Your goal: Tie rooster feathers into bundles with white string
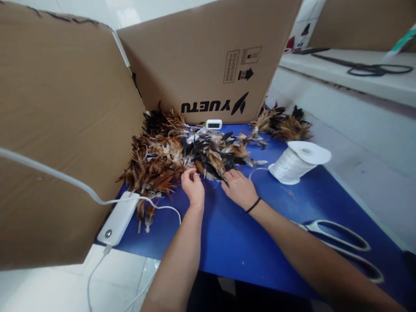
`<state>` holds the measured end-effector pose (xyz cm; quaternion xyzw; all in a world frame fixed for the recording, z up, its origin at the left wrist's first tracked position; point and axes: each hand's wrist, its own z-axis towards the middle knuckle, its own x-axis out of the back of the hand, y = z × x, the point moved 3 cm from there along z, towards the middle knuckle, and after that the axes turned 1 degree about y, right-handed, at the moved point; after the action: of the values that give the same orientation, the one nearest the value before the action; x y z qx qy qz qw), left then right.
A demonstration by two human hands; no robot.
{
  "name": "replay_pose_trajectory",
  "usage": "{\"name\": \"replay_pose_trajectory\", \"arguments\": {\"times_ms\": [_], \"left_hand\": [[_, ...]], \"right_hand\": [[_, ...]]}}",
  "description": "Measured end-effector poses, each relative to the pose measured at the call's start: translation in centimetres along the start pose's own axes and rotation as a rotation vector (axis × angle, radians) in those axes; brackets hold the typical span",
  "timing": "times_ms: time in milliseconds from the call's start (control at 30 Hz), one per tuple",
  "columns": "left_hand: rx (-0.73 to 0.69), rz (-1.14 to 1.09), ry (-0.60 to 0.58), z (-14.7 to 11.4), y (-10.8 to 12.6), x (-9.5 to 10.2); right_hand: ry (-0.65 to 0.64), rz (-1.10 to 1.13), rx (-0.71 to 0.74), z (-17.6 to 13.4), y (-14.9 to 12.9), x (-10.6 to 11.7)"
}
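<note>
A heap of brown, black and cream feathers (162, 151) spreads across the blue table. At its front edge is my left hand (193, 188), its fingers curled in a pinch; what they hold, if anything, is too small to make out. My right hand (239, 187), with a black band on the wrist, is closed at the front of the loose feathers. The tip of a dark feather (218, 172) runs to its thumb and fingers. To the right of this hand stands a spool of white ribbon (297, 162), a thin strand trailing from it toward the feathers.
White-handled scissors (338, 236) lie beside my right forearm. A white power bank (118, 219) with cables sits at the table's left edge. Cardboard panels (195, 56) wall the left and back. A small digital display (213, 125) stands behind the feathers. Black scissors (373, 69) rest on a ledge.
</note>
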<state>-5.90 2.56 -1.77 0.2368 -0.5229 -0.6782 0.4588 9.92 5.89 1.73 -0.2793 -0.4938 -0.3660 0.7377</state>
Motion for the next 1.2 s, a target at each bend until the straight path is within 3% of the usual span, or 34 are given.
{"name": "replay_pose_trajectory", "arguments": {"times_ms": [167, 333, 667, 900, 1067, 1200], "left_hand": [[0.032, 0.004, -0.023, 0.3, 0.0, -0.2], [0.048, 0.004, -0.168, 0.0, 0.2, -1.0], [-0.154, 0.311, -0.282, -0.1, 1.5, -0.6], [-0.114, 0.390, -0.355, 0.0, 1.2, -1.0], [-0.057, 0.375, -0.360, 0.2, 0.7, -1.0], [0.036, 0.307, -0.388, 0.2, 0.4, -1.0]], "right_hand": [[0.068, 0.191, -0.151, 0.5, 1.8, 0.2], [0.150, 0.419, -0.267, 1.0, 3.3, 0.2], [0.172, 0.945, -0.613, 1.0, 4.9, -1.3], [0.267, 0.908, -0.521, 1.3, 5.6, -2.2], [0.379, 0.682, -0.423, 1.1, 5.1, -0.1], [0.453, 0.496, -0.181, 0.7, 3.5, 2.0]]}}
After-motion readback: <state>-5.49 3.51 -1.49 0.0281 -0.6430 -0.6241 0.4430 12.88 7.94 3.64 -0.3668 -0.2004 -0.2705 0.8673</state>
